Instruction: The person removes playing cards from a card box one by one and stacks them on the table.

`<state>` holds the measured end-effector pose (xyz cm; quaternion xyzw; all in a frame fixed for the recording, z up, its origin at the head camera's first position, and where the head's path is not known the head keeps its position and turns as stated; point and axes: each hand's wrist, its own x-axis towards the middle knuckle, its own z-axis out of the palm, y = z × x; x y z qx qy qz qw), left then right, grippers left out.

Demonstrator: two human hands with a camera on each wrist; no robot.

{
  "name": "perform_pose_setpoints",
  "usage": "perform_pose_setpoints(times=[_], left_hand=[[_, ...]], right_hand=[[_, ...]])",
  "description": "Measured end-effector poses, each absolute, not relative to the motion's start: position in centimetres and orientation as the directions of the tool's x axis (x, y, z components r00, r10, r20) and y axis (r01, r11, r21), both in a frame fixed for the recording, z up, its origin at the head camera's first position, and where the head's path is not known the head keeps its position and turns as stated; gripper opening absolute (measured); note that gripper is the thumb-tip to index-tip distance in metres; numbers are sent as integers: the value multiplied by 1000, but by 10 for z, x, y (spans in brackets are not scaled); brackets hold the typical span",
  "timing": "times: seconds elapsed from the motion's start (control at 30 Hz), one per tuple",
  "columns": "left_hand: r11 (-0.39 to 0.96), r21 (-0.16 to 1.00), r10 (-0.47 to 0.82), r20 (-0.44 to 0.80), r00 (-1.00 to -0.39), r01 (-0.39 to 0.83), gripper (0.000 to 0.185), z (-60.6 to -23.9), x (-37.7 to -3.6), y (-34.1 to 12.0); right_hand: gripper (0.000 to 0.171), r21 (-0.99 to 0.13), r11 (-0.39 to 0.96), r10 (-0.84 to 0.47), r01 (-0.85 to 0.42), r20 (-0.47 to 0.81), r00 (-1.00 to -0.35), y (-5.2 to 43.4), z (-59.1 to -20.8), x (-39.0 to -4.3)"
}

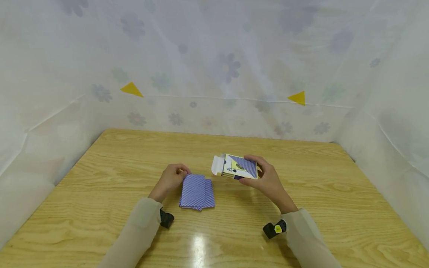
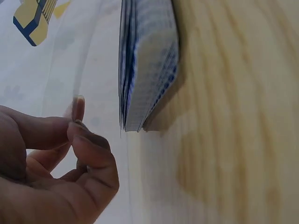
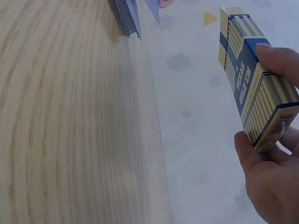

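My left hand pinches a blue-backed playing card at its far left corner, between thumb and fingertips. Below that card and partly hidden by it is a stack of playing cards, face down, with some offset to the right. In the right wrist view a corner of the held card shows apart from the stack. My right hand grips a card box above the table, thumb on one side and fingers on the other. Its white flap hangs open, pointing left.
The wooden table runs back to a flower-printed white curtain, which also hangs at both sides. Two yellow triangles, a left one and a right one, are on the curtain. Black wrist cameras sit at both sleeves.
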<state>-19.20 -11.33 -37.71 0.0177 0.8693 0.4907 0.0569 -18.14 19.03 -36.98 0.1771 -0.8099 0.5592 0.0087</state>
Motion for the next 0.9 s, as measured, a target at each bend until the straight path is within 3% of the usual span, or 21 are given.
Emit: perform_pose_setpoints(times=[0.67, 0.9], left_hand=[[530, 836, 19, -179, -984, -141, 22, -373, -189, -110], [536, 836, 31, -161, -986, -119, 24, -373, -188, -112]], right_hand=[[67, -905, 308, -276, -294, 210, -938, 190, -370, -182], [67, -904, 311, -281, -294, 208, -937, 188, -369, -182]])
